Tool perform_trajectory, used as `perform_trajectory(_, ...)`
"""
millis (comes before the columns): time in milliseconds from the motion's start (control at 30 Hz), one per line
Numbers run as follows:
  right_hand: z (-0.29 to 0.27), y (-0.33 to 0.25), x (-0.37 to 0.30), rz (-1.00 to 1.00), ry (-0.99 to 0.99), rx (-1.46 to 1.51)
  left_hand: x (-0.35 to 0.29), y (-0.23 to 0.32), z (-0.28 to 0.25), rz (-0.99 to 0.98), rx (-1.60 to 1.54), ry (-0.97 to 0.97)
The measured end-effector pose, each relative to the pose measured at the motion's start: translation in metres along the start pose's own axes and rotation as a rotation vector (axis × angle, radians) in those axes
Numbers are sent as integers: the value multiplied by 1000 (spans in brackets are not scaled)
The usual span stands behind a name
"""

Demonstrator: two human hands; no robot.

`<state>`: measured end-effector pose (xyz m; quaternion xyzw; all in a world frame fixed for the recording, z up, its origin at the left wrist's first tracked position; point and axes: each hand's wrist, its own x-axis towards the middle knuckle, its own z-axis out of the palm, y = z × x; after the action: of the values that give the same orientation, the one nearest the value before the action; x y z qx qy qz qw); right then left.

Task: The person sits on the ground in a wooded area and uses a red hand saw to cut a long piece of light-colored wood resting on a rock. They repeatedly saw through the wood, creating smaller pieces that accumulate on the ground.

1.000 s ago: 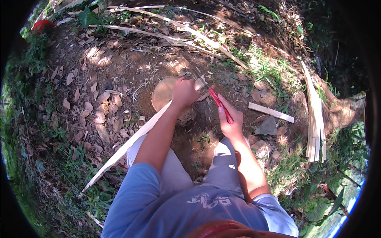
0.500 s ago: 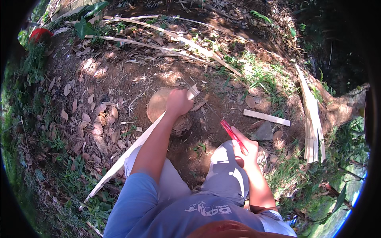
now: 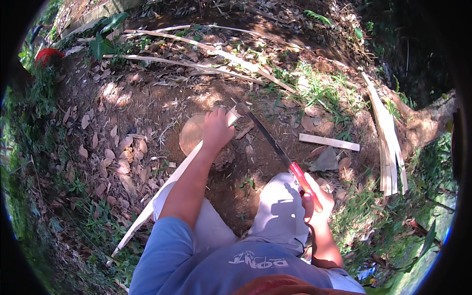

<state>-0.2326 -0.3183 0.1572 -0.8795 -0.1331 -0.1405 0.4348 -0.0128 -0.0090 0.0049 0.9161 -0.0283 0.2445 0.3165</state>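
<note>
My left hand (image 3: pixel 219 129) is closed around a long pale wooden strip (image 3: pixel 164 189) and presses it onto a round-topped tree stump (image 3: pixel 191 133). The strip slants from the lower left, under my forearm, and its rough short end sticks out past my fingers. To the right, my right hand (image 3: pixel 317 199) grips the red handle (image 3: pixel 304 179) of a pruning saw. The saw's long dark blade (image 3: pixel 268 137) points up and left, its tip close to the end of the strip. I cannot tell whether the blade touches the wood.
A short wooden piece (image 3: pixel 329 141) lies right of the saw, beside a grey stone (image 3: pixel 325 160). Several long strips (image 3: pixel 236 59) lie across the ground ahead, and more strips (image 3: pixel 388 147) lie at the right near a tree root (image 3: pixel 427 125). A red object (image 3: pixel 48 56) is far left.
My right hand and the saw have moved slightly right and back toward me, and the dark blade now shows clearly. My left hand stays on the strip at the stump.
</note>
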Motion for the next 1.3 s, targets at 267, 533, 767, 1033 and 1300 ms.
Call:
perform_trajectory(267,2,17,-14,151,28,60,4,-25,-6,77,61,-143)
perform_trajectory(533,32,18,21,181,-11,196,10,-12,-14,-187,102,-176)
perform_trajectory(767,116,6,125,-81,-19,304,19,-12,-21,-314,-48,-173)
perform_trajectory(1033,191,12,204,-36,-127,377,22,-14,-19,-337,-190,-231)
perform_trajectory(1300,206,31,204,-61,-123,364,25,-6,-23,-418,33,-342)
